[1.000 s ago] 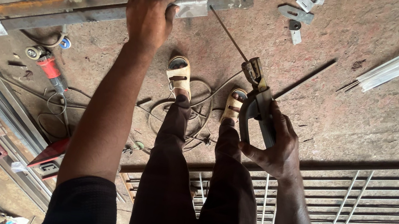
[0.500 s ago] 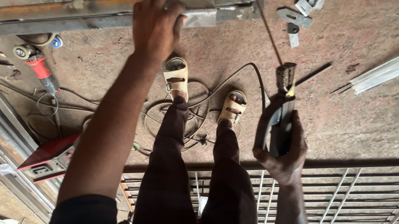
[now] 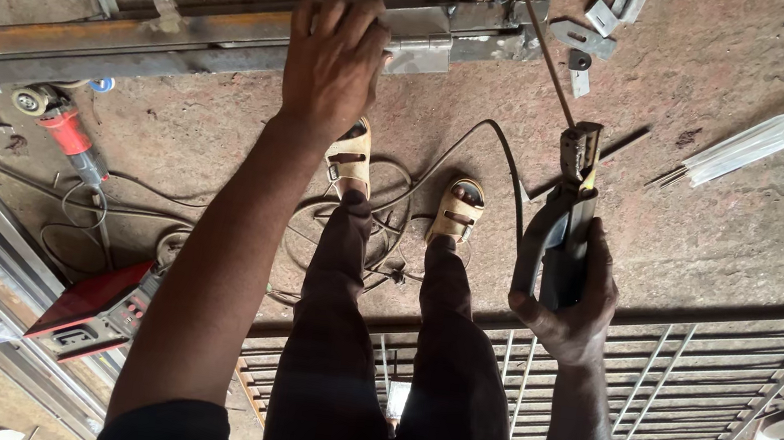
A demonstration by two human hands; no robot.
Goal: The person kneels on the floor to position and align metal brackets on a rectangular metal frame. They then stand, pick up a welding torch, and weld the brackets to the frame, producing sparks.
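Observation:
My left hand (image 3: 332, 61) presses down on a rusty metal bar frame (image 3: 134, 30) lying on the concrete floor, right beside a steel hinge plate (image 3: 418, 42) on that bar. My right hand (image 3: 569, 294) grips a black welding electrode holder (image 3: 563, 222). A thin welding rod (image 3: 541, 43) sticks out of the holder toward the frame's far corner. A black cable (image 3: 467, 149) runs from the holder across the floor past my sandalled feet (image 3: 459, 209).
An angle grinder with a red body (image 3: 66, 127) lies at the left. A red welding machine (image 3: 92, 312) sits at lower left. Small metal plates (image 3: 600, 20) and a wrapped bundle of rods (image 3: 760, 142) lie at the top right. A barred metal gate (image 3: 692, 391) lies near my legs.
My right hand has lifted the electrode holder and swung it right, so the rod now points at the frame's corner. My left hand stays pressed on the bar.

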